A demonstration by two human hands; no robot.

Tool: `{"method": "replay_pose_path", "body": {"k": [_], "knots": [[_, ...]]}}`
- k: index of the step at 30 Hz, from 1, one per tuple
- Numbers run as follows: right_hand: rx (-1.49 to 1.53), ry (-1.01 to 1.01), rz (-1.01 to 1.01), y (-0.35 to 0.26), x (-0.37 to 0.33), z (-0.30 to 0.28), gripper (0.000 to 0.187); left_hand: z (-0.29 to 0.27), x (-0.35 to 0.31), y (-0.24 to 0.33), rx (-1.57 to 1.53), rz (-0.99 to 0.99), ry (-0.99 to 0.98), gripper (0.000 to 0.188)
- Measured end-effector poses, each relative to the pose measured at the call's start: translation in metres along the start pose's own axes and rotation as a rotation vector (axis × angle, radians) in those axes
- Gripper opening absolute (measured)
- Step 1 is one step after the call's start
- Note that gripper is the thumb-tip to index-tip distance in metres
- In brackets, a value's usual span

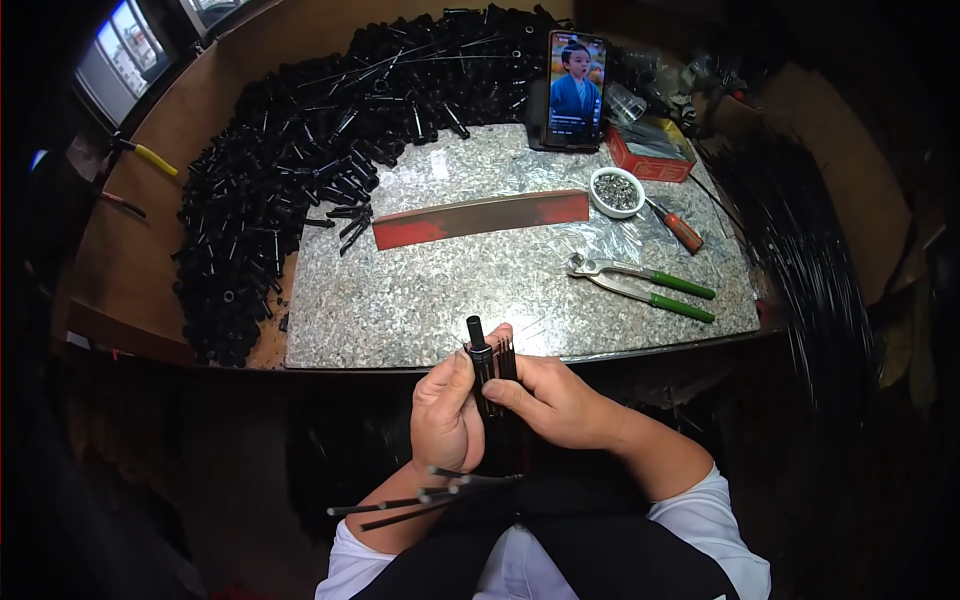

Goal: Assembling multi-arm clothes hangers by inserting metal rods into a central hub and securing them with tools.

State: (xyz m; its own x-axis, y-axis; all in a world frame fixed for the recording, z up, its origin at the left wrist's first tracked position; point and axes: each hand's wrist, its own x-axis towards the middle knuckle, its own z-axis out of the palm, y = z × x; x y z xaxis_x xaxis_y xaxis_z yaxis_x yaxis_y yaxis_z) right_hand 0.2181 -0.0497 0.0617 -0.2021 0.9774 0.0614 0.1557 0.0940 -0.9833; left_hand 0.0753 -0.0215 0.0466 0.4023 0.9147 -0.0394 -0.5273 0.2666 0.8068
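Just below the near edge of the stone slab, my left hand (446, 410) is closed round a black tubular part (475, 335), its narrow end pointing up. My right hand (555, 398) presses against it from the other side, thumb across the front. Several thin black rods (507, 362) stand upright beside the tube, gripped in my right fingers. Their lower ends are hidden by my hands. More dark rods with pale tips (385, 507) stick out to the left over my left forearm.
Black tubular parts (290, 180) are heaped along the slab's (420, 310) left and back. A red-brown strip (480, 218), white bowl of small metal pieces (617, 192), screwdriver (678, 226) and green-handled pincers (645, 285) lie ahead. Behind stand a phone (575, 90) and red box (648, 160); black rods (810, 250) hang right.
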Motion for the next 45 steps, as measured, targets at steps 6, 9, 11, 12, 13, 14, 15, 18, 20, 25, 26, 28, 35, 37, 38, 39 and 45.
{"method": "replay_pose_path", "body": {"k": [6, 9, 11, 12, 13, 14, 15, 18, 20, 25, 26, 28, 35, 37, 38, 39, 45], "knots": [[-0.054, -0.122, 0.115, -0.003, -0.006, -0.010, 0.031, 0.009, -0.004, 0.004, -0.005, -0.029, -0.065, 0.037], [-0.015, -0.161, 0.201, -0.003, -0.010, -0.009, 0.034, 0.007, -0.005, 0.007, -0.107, -0.066, -0.197, 0.035], [0.004, -0.164, 0.181, -0.001, -0.013, -0.006, 0.036, 0.001, -0.004, 0.006, -0.107, -0.069, -0.245, 0.034], [0.029, -0.171, 0.215, 0.000, -0.014, -0.006, 0.037, -0.001, -0.003, 0.005, -0.103, -0.080, -0.293, 0.032], [0.046, -0.175, 0.250, 0.000, -0.015, -0.005, 0.038, -0.001, -0.004, 0.007, -0.110, -0.071, -0.296, 0.032], [0.035, -0.177, 0.249, 0.002, -0.017, -0.005, 0.038, -0.002, -0.004, 0.008, -0.145, -0.096, -0.312, 0.032], [0.058, -0.188, 0.266, 0.003, -0.019, -0.005, 0.035, -0.002, -0.005, 0.009, -0.180, -0.122, -0.328, 0.031], [-0.059, -0.234, 0.173, 0.001, -0.023, -0.020, 0.031, -0.002, -0.002, 0.020, -0.204, -0.213, -0.380, 0.032], [-0.187, -0.265, 0.053, -0.007, -0.025, -0.034, 0.025, -0.010, 0.000, 0.008, -0.242, -0.162, -0.370, 0.032], [-0.506, -0.250, 0.004, -0.026, -0.002, -0.072, 0.018, -0.018, 0.004, 0.006, -0.388, -0.198, -0.408, 0.040], [-0.506, -0.199, 0.080, -0.035, 0.006, -0.077, 0.017, -0.018, 0.005, 0.005, -0.412, -0.213, -0.412, 0.043], [-0.508, -0.093, 0.001, -0.037, 0.033, -0.088, 0.015, -0.021, 0.008, 0.000, -0.446, -0.215, -0.429, 0.045], [-0.915, 0.189, -0.252, -0.002, 0.162, -0.115, 0.018, -0.020, 0.012, -0.003, -0.434, -0.215, -0.376, 0.046], [-1.046, 0.179, -0.239, 0.015, 0.195, -0.118, 0.019, -0.020, 0.012, -0.004, -0.428, -0.206, -0.371, 0.045], [-1.103, 0.170, -0.194, 0.023, 0.209, -0.118, 0.021, -0.020, 0.013, -0.004, -0.422, -0.199, -0.360, 0.045], [-1.164, 0.151, -0.106, 0.030, 0.222, -0.117, 0.031, -0.020, 0.013, -0.003, -0.427, -0.194, -0.360, 0.044], [-1.365, 0.121, 0.062, 0.039, 0.266, -0.102, 0.034, -0.019, 0.009, 0.003, -0.318, -0.165, -0.322, 0.044]]}}
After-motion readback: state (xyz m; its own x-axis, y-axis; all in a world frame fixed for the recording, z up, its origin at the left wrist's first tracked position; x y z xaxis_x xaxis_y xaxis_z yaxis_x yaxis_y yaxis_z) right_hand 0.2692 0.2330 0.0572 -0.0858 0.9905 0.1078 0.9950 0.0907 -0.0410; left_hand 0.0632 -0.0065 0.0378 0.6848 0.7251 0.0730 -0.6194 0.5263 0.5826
